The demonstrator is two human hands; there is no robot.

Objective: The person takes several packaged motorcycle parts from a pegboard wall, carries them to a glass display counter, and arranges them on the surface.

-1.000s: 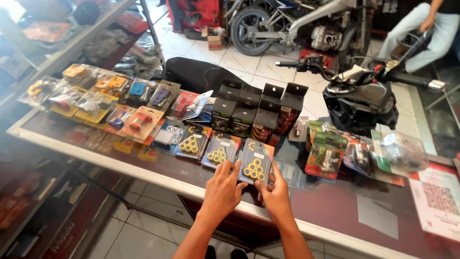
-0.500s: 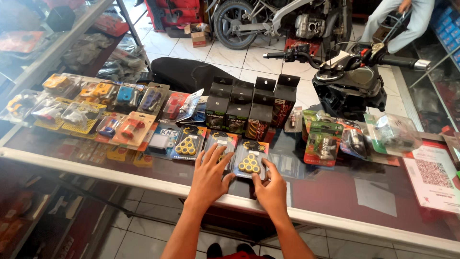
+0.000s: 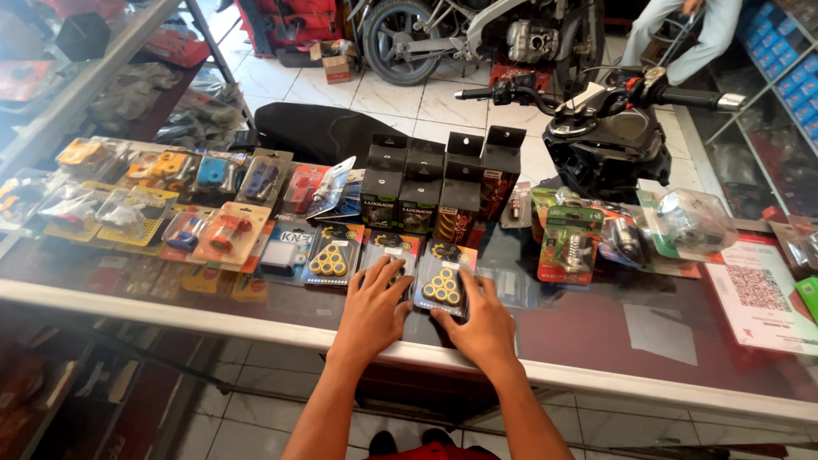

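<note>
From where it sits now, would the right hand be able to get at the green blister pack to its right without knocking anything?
Probably yes. The right hand lies flat on the glass counter beside the roller pack. The green blister pack stands just up and right of it, with bare glass between and nothing in the way.

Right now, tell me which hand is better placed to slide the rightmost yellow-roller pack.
Right hand, probably: it rests beside the rightmost roller pack, fingers at its edge. The left hand lies on the middle roller pack.
</note>
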